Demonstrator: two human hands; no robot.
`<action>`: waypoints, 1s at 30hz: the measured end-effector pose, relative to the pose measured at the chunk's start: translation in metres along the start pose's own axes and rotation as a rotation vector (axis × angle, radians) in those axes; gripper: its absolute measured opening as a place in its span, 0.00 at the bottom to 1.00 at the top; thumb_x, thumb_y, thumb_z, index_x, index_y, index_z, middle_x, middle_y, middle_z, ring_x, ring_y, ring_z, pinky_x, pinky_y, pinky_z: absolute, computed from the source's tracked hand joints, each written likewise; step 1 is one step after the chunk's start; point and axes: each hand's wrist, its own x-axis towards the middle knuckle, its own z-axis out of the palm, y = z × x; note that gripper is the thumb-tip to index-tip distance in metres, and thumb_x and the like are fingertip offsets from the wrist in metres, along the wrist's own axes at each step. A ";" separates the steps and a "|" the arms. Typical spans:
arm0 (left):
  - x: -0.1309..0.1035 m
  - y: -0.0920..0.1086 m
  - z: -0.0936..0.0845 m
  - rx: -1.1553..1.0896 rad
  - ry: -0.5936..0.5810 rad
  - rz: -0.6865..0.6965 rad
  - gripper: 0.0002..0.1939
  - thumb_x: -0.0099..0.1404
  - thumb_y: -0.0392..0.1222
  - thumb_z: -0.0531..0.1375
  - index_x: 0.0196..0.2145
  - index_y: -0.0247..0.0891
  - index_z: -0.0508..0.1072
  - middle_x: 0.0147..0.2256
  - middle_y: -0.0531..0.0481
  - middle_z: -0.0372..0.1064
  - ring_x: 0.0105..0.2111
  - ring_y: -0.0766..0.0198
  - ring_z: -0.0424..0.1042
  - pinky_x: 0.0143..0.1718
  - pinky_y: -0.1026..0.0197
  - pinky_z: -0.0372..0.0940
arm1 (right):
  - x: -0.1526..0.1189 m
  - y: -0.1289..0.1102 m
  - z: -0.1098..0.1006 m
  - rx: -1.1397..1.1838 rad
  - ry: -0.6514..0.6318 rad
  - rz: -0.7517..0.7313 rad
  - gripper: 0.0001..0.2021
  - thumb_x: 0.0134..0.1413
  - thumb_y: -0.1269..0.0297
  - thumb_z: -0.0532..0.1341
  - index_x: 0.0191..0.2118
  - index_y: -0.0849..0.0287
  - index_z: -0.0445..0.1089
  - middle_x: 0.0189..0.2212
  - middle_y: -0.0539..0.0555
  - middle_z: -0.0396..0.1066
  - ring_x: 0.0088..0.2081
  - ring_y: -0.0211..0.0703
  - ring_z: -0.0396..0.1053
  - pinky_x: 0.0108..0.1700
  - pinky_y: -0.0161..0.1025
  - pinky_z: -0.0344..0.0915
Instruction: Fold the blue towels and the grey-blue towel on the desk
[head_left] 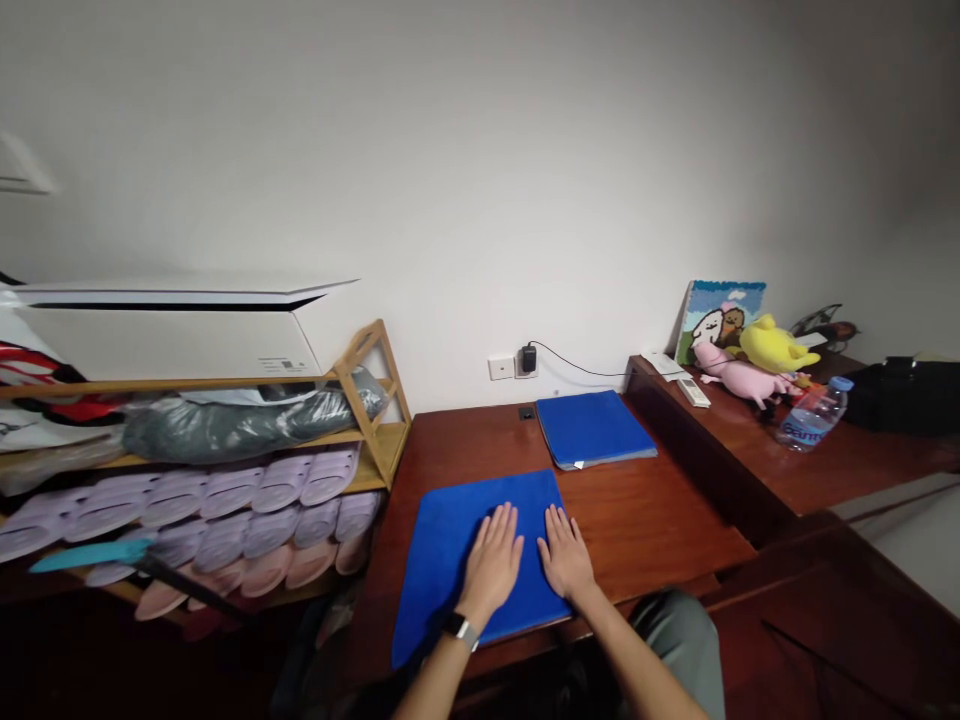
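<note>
A blue cloth (439, 540) lies spread on the reddish-brown wooden desk (637, 520), its near edge along the desk's front. My left hand (493, 560) rests flat on the cloth near its middle, fingers stretched forward, with a watch on the wrist. Close to the cloth's right edge, my right hand (564, 560) also lies flat with its fingers out. Neither hand grips anything. Behind the hands, a stack of folded blue cloths (595, 425) sits at the back of the desk.
At left stands a wooden rack (390, 450) with rows of slippers (281, 485) and a white box (187, 340). A raised ledge bounds the desk's right; beyond it are plush toys (776, 345), a water bottle (817, 415) and a remote (693, 391). A black charger (529, 358) is plugged into the wall.
</note>
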 end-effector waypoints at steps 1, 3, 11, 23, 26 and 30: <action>0.006 0.014 0.005 -0.009 -0.029 0.017 0.32 0.82 0.51 0.44 0.77 0.40 0.60 0.75 0.41 0.61 0.76 0.49 0.60 0.76 0.40 0.57 | 0.001 0.001 0.001 0.000 0.007 -0.003 0.34 0.80 0.52 0.40 0.82 0.64 0.45 0.81 0.56 0.41 0.82 0.48 0.39 0.81 0.50 0.39; 0.008 0.022 0.013 -0.003 -0.077 -0.004 0.32 0.82 0.51 0.44 0.76 0.40 0.62 0.74 0.40 0.62 0.75 0.49 0.62 0.75 0.39 0.59 | 0.001 0.003 0.005 -0.004 0.022 -0.010 0.34 0.80 0.52 0.41 0.82 0.63 0.45 0.81 0.57 0.42 0.82 0.48 0.41 0.81 0.51 0.41; -0.082 -0.106 -0.009 0.119 -0.010 -0.353 0.39 0.80 0.58 0.42 0.77 0.31 0.60 0.75 0.34 0.61 0.75 0.42 0.60 0.76 0.35 0.56 | 0.005 0.005 0.011 -0.023 0.048 -0.012 0.35 0.80 0.52 0.41 0.81 0.67 0.47 0.81 0.60 0.43 0.81 0.51 0.43 0.81 0.50 0.43; -0.097 -0.117 -0.031 0.161 0.061 -0.342 0.41 0.80 0.59 0.38 0.76 0.29 0.62 0.73 0.32 0.64 0.74 0.44 0.64 0.76 0.37 0.56 | -0.030 0.013 0.025 -0.023 0.130 -0.028 0.34 0.80 0.50 0.40 0.81 0.64 0.52 0.80 0.58 0.47 0.81 0.53 0.47 0.80 0.51 0.48; -0.080 -0.092 -0.034 0.159 0.090 -0.239 0.37 0.81 0.54 0.40 0.77 0.32 0.60 0.74 0.35 0.64 0.75 0.45 0.62 0.77 0.36 0.54 | -0.039 0.015 0.034 -0.019 0.151 -0.038 0.34 0.80 0.50 0.41 0.81 0.61 0.51 0.80 0.56 0.47 0.80 0.52 0.47 0.80 0.52 0.49; -0.039 -0.017 -0.022 0.080 0.027 -0.023 0.32 0.82 0.49 0.44 0.78 0.40 0.56 0.75 0.42 0.61 0.76 0.51 0.59 0.76 0.43 0.56 | -0.040 0.015 0.035 -0.030 0.196 -0.062 0.33 0.81 0.51 0.41 0.81 0.59 0.49 0.80 0.56 0.47 0.80 0.51 0.47 0.80 0.51 0.50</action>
